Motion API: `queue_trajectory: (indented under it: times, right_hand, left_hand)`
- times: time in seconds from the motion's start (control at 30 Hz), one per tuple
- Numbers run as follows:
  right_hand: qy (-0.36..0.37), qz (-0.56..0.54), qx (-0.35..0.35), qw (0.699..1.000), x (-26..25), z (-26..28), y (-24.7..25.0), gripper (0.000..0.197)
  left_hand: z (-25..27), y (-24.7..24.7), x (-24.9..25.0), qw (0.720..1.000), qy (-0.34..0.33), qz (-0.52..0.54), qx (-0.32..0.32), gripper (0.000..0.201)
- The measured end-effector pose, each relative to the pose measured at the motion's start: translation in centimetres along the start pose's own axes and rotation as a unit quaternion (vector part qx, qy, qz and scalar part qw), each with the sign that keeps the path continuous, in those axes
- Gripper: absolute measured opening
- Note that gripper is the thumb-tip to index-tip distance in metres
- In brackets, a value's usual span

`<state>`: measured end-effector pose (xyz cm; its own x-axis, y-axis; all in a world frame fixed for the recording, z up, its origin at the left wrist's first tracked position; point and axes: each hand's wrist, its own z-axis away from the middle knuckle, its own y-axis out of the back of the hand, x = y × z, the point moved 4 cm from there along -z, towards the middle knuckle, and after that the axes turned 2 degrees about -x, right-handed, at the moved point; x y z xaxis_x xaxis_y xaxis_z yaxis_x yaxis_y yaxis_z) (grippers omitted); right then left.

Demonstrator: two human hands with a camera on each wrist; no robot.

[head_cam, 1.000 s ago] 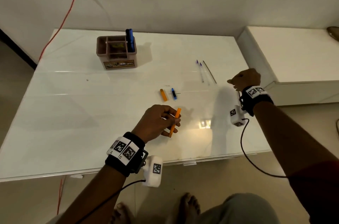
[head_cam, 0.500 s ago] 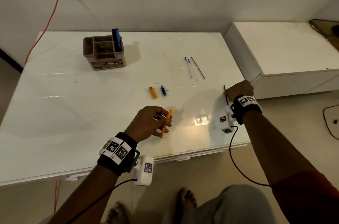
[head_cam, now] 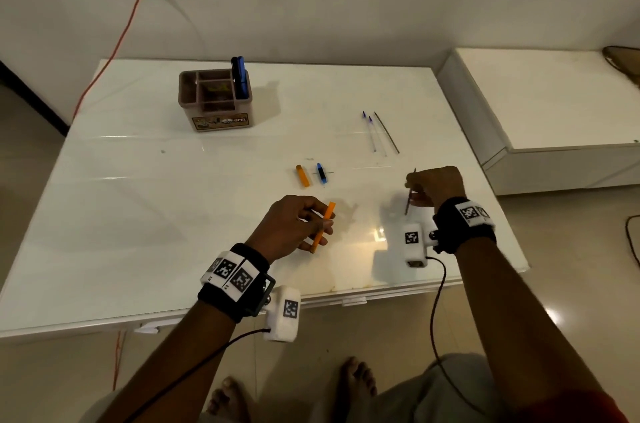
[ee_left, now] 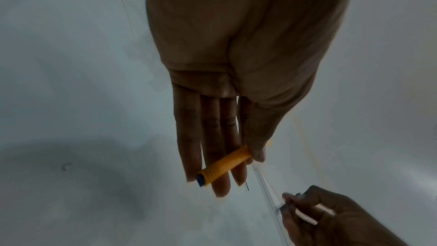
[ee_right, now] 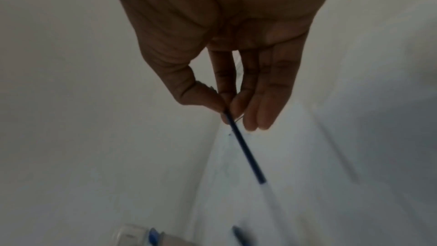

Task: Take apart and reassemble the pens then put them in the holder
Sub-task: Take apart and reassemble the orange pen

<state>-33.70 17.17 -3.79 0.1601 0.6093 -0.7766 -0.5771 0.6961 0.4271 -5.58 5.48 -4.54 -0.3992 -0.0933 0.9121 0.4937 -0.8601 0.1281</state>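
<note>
My left hand (head_cam: pixel 320 225) pinches an orange pen barrel (head_cam: pixel 328 211) above the white table (head_cam: pixel 138 215), near its front edge. In the left wrist view the barrel (ee_left: pixel 224 166) lies across the fingertips with a dark blue end showing. To its right, my right hand (head_cam: pixel 414 189) pinches a thin dark refill (head_cam: pixel 408 206) between thumb and forefinger; the right wrist view shows the refill (ee_right: pixel 246 147) pointing away from the hand. A brown compartmented holder (head_cam: pixel 214 100) with blue pens (head_cam: pixel 239 76) in it stands at the back left.
An orange cap (head_cam: pixel 302 176) and a small blue piece (head_cam: pixel 321 173) lie mid-table. Three thin refills (head_cam: pixel 372 132) lie further back right. A white low cabinet (head_cam: pixel 554 104) adjoins the table's right side. An orange cable (head_cam: pixel 114 48) runs from a wall socket.
My right hand took a thin refill from the table's right side, lifted it and brought it back toward the left hand. The left hand kept holding the orange barrel.
</note>
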Motion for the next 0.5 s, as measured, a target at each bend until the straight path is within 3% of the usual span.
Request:
queue_trajectory:
  times: [0.1, 0.2, 0.5]
  right_hand:
    - [0.052, -0.136, -0.082, 0.986, -1.3, 4.4, -2.3, 0.010]
    - [0.108, -0.159, -0.133, 0.972, -2.3, 7.7, -4.6, 0.009]
    - [0.231, -0.165, -0.063, 0.957, -3.3, 10.5, -7.1, 0.011]
  left_hand:
    - [0.0, 0.5, -0.1, 1.000, -0.005, -0.009, 0.012, 0.018]
    - [0.2, 0.6, -0.3, 0.999, -0.001, -0.029, 0.017, 0.014]
    - [0.5, 1.4, -0.4, 1.000, 0.006, -0.014, 0.026, 0.014]
